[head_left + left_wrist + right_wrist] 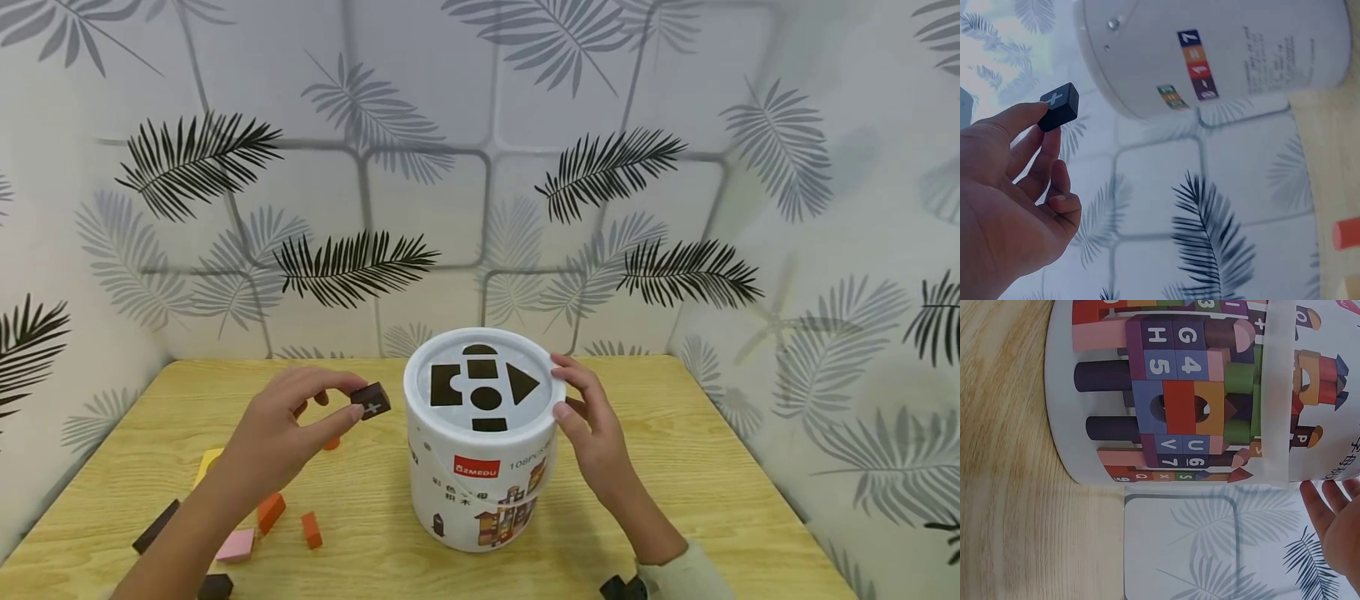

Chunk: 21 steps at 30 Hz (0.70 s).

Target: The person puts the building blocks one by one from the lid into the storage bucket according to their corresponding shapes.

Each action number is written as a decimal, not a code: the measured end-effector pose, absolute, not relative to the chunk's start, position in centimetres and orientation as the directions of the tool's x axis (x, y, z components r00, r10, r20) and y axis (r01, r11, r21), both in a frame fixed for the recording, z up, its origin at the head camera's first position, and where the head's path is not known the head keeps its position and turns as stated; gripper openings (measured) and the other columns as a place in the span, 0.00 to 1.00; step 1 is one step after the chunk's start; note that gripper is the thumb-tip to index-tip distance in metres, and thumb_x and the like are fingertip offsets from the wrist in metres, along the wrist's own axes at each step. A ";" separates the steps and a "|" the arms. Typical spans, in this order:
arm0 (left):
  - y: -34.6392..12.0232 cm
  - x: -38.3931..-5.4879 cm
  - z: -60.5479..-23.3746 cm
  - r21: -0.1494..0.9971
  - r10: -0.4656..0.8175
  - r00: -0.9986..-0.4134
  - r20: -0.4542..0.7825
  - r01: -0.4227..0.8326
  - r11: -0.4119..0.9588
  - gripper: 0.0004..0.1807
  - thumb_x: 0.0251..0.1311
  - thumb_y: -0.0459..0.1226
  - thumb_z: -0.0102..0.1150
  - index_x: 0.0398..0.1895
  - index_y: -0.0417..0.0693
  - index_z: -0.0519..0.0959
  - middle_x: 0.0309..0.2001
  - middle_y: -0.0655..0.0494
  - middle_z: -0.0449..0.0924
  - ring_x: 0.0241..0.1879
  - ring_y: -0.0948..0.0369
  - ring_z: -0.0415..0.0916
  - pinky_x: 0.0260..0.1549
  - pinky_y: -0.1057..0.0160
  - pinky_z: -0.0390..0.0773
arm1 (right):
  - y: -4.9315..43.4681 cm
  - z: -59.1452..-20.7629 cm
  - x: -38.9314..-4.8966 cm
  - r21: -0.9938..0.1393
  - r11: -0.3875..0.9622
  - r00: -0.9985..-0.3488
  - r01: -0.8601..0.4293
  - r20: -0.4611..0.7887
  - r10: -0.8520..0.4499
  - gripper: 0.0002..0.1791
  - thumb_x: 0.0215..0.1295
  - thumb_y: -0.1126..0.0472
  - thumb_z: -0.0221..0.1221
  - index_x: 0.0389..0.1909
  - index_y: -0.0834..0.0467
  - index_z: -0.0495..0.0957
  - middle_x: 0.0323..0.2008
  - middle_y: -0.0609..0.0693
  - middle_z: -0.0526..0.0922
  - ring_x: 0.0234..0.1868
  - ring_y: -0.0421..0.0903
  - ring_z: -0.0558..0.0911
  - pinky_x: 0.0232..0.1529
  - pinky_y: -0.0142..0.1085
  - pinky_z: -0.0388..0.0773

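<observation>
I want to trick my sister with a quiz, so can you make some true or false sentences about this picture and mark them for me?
1. The left hand pinches a dark block with a plus sign. True.
2. The right hand touches the white bucket near its rim. True.
3. The dark block is inside the bucket. False: it is held up outside, beside the bucket.
4. The lid has a round hole. True.
5. Every block is orange. False: a pink block lies on the table.
</observation>
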<state>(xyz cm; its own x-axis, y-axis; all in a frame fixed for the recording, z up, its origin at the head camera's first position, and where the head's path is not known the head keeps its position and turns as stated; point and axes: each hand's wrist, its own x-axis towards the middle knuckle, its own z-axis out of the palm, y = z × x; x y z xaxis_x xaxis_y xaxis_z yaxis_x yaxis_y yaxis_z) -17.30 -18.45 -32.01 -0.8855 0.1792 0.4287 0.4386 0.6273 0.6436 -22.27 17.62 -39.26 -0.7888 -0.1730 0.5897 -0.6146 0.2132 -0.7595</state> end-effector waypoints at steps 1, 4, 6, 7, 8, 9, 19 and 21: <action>-18.0 -17.3 -31.7 0.646 0.191 -0.880 0.435 0.453 0.614 0.12 0.65 0.44 0.67 0.50 0.64 0.84 0.47 0.66 0.82 0.46 0.65 0.67 0.41 0.63 0.68 | 17.6 -39.3 -22.3 -0.759 0.213 -0.789 -0.615 0.591 -0.171 0.21 0.74 0.66 0.50 0.66 0.57 0.69 0.74 0.50 0.65 0.68 0.44 0.69 0.59 0.30 0.74; -16.6 -17.5 -31.1 0.649 0.232 -0.857 0.461 0.504 0.570 0.12 0.63 0.41 0.69 0.49 0.62 0.85 0.46 0.67 0.83 0.46 0.64 0.68 0.42 0.61 0.69 | 17.6 -39.2 -22.2 -0.761 0.211 -0.790 -0.613 0.588 -0.175 0.21 0.74 0.66 0.49 0.66 0.57 0.68 0.74 0.51 0.64 0.69 0.45 0.69 0.59 0.30 0.74; -15.7 -17.8 -30.9 0.645 0.256 -0.840 0.479 0.534 0.546 0.12 0.62 0.39 0.70 0.47 0.61 0.86 0.45 0.68 0.83 0.45 0.64 0.69 0.43 0.61 0.70 | 17.6 -39.2 -22.2 -0.762 0.211 -0.791 -0.612 0.585 -0.182 0.21 0.74 0.65 0.49 0.66 0.57 0.68 0.74 0.51 0.64 0.69 0.45 0.68 0.59 0.30 0.74; -15.3 -17.9 -30.9 0.645 0.264 -0.835 0.482 0.542 0.538 0.12 0.61 0.38 0.70 0.47 0.61 0.86 0.45 0.68 0.84 0.45 0.64 0.69 0.43 0.60 0.70 | 17.6 -39.1 -22.2 -0.764 0.212 -0.793 -0.610 0.581 -0.184 0.21 0.75 0.65 0.49 0.66 0.57 0.68 0.74 0.51 0.64 0.69 0.44 0.68 0.60 0.30 0.74; -14.9 -17.9 -30.8 0.648 0.270 -0.834 0.482 0.546 0.530 0.12 0.61 0.38 0.70 0.47 0.61 0.86 0.46 0.68 0.84 0.45 0.63 0.69 0.43 0.60 0.70 | 17.6 -39.1 -22.2 -0.765 0.212 -0.794 -0.608 0.579 -0.186 0.21 0.75 0.65 0.49 0.66 0.57 0.68 0.74 0.51 0.63 0.70 0.43 0.68 0.60 0.30 0.74; -14.5 -18.0 -30.8 0.649 0.275 -0.832 0.482 0.550 0.526 0.12 0.60 0.38 0.71 0.46 0.61 0.86 0.47 0.68 0.83 0.45 0.63 0.69 0.43 0.60 0.70 | 17.6 -39.1 -22.2 -0.766 0.211 -0.794 -0.607 0.579 -0.185 0.21 0.75 0.65 0.49 0.66 0.57 0.68 0.74 0.51 0.63 0.70 0.43 0.68 0.60 0.30 0.74; -11.3 -18.6 -30.6 0.694 0.319 -0.846 0.427 0.533 0.484 0.12 0.61 0.40 0.70 0.47 0.62 0.86 0.45 0.65 0.80 0.43 0.60 0.69 0.40 0.57 0.72 | 17.7 -39.1 -22.2 -0.771 0.204 -0.797 -0.604 0.575 -0.184 0.21 0.75 0.65 0.49 0.66 0.58 0.68 0.74 0.52 0.63 0.70 0.41 0.68 0.60 0.30 0.74; -10.8 -18.7 -30.7 0.707 0.328 -0.856 0.400 0.516 0.483 0.11 0.62 0.42 0.69 0.47 0.64 0.86 0.45 0.64 0.80 0.43 0.60 0.69 0.40 0.56 0.72 | 17.7 -39.1 -22.1 -0.773 0.206 -0.799 -0.601 0.572 -0.185 0.21 0.75 0.65 0.49 0.66 0.58 0.68 0.74 0.52 0.63 0.69 0.42 0.68 0.59 0.30 0.74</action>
<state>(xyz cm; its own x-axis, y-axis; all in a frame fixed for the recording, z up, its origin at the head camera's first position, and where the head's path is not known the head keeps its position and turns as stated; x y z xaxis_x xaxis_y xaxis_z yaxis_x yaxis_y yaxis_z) -18.69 -10.79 -30.65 -0.8560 0.3281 0.3996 0.5156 0.4835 0.7074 -22.14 17.69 -39.11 -0.7990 -0.1852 0.5721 -0.6008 0.2055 -0.7725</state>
